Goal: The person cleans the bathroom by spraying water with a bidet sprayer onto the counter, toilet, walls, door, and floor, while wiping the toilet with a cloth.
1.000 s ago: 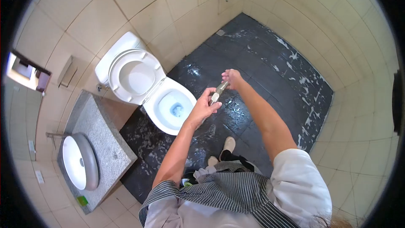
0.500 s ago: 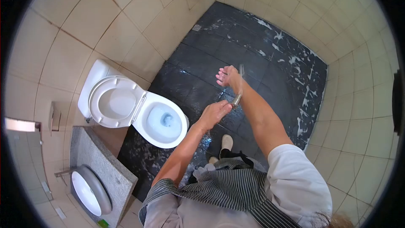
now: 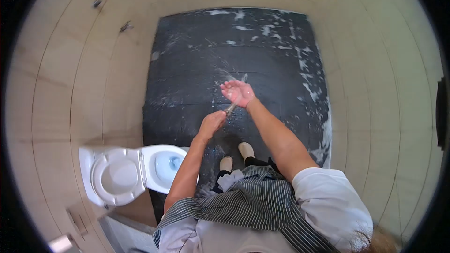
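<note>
My left hand (image 3: 214,122) is closed round a small metallic sprayer nozzle (image 3: 230,108), just below and left of the other hand. Water runs from it across my right hand (image 3: 238,93), which is palm up with its fingers apart and slightly curled, wet and holding nothing. Fine spray shows above the fingers. Both hands are over the dark wet floor tiles (image 3: 187,84). The hose behind the nozzle cannot be made out.
A white toilet (image 3: 164,166) with its lid raised stands at the lower left, near a grey counter (image 3: 126,234). White foam (image 3: 304,65) lies along the floor's right and far edges. A tap (image 3: 125,26) sticks out of the left wall.
The view has turned right, so the toilet sits lower and the basin has left view. The nozzle has moved from beside my right forearm to my right palm, which now faces up.
</note>
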{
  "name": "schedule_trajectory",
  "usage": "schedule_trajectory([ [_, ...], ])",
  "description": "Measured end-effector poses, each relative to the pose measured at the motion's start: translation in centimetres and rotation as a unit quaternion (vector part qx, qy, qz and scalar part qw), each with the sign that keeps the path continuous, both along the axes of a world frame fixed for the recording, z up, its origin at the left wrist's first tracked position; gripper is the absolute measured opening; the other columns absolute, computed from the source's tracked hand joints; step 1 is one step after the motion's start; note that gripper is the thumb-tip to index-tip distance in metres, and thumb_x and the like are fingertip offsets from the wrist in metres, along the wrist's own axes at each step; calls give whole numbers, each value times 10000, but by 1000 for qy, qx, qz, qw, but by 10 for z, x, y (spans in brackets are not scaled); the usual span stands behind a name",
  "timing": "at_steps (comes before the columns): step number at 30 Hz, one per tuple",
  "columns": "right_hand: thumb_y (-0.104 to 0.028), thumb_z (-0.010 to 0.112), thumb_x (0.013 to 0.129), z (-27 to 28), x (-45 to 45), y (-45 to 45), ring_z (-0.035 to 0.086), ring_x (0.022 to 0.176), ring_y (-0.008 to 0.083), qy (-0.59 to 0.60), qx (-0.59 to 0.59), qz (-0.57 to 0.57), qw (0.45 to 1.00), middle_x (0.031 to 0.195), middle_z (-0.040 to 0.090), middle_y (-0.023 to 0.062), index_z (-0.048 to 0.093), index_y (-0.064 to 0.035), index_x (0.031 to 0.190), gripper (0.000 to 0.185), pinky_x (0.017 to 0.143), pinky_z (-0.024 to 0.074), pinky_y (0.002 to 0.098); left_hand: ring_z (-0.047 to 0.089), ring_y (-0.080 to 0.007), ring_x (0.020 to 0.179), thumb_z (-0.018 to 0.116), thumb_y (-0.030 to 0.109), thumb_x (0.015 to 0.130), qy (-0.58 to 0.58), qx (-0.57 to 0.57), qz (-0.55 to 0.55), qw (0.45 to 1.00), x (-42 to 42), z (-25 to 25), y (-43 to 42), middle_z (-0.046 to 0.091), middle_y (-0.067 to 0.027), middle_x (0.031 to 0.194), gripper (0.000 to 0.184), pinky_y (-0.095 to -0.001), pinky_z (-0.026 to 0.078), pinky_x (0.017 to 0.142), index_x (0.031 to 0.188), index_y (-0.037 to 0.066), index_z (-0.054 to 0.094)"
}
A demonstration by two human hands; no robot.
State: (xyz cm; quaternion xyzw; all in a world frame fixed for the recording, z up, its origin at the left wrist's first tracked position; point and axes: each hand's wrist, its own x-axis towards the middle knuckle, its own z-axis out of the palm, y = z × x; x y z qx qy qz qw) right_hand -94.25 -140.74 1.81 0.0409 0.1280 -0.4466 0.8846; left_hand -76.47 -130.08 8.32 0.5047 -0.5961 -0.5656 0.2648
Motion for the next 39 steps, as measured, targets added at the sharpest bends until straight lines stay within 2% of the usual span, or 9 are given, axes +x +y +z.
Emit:
schedule_trajectory([
  [4,-189,480,898,-31,-16,22,606,909,312,314,124,-95,937,943,632,148,604,-12,910,217,799,501,430,382,-84,552,454,423,931,54,100,-40,993,-10,0,3,437,56,625,393,-256,303,500,719,101,528],
  [5,-184,435,917,-48,-30,29,586,962,312,548,-225,-66,803,986,622,162,593,13,986,262,838,488,410,380,-78,551,452,438,927,50,71,-64,994,-16,0,6,435,52,623,401,-250,294,495,714,105,524],
  [6,-178,390,937,-59,-51,40,566,1015,312,695,-508,-2,508,1029,612,177,583,38,1061,316,877,475,389,377,-73,551,451,452,924,47,42,-92,994,-26,-1,6,434,48,621,410,-243,286,491,708,110,519],
  [8,-283,431,935,-13,-69,76,603,843,234,760,-542,-11,359,907,650,143,621,-13,1023,342,674,490,331,373,-71,544,447,503,909,13,35,-149,988,-39,4,10,438,43,619,452,-237,267,480,700,107,513],
  [10,-365,462,921,-91,-63,76,530,574,158,615,-252,-172,727,689,593,75,620,-39,877,366,458,392,308,379,-74,540,433,537,900,6,50,-182,982,-57,3,16,440,36,614,497,-243,261,476,694,92,514],
  [13,-446,484,898,-15,-95,114,388,440,108,297,73,-157,939,579,475,13,564,-58,839,401,378,248,281,379,-67,529,434,530,904,10,20,-253,967,-78,7,22,435,35,598,501,-235,263,474,706,78,521],
  [23,-678,488,791,16,-194,312,506,888,218,381,123,-247,883,1056,512,87,441,-127,1223,702,712,415,371,518,-203,771,616,384,830,-55,-125,-470,872,-253,-60,96,532,-77,857,449,-372,419,647,1032,26,436],
  [29,-590,538,823,-40,-236,400,425,1159,242,473,130,-312,813,1303,448,102,297,-151,1389,756,843,390,452,558,-180,935,630,-79,710,108,-46,-579,807,-358,-183,168,547,-93,973,453,-281,475,716,1095,29,417],
  [39,-480,560,865,-142,-289,474,565,951,201,525,203,-589,580,1023,590,118,474,12,1190,595,854,441,325,539,-359,1028,595,-20,720,-85,-54,-730,676,-477,-188,256,535,-227,1109,423,-384,427,884,1126,10,481],
])
